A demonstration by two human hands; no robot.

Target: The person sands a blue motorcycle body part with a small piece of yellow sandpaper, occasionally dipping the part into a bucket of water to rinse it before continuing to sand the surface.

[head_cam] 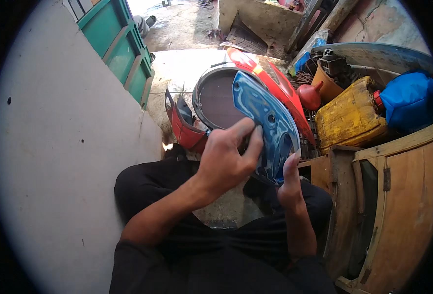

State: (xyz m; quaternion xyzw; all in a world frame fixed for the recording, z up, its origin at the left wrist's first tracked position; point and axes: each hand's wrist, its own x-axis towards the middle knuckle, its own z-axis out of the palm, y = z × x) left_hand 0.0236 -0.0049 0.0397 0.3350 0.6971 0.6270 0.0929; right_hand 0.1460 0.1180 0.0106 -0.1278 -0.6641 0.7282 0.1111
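A curved glossy blue plastic panel [249,92], with round holes in it, is tilted up in front of me. My right hand [291,176] grips its lower right edge, with the thumb on the near side and the fingers hidden behind. The bent fingertips of my left hand [235,150] touch the panel's face near its left edge; whether they pinch something small cannot be seen. Behind the panel stands a round dark-rimmed tub [216,99], partly covered by it. A red plastic fairing piece [189,134] lies left of the tub, and long red panels [279,84] lie to its right.
At the right are a yellow jerrycan [352,114], a blue plastic bundle [409,101], a red funnel [310,96] and an orange bucket [326,82] with metal parts. A wooden cabinet [407,191] stands close on the right, a white wall [66,147] on the left. Another person's foot [150,21] shows beyond the green door [117,47].
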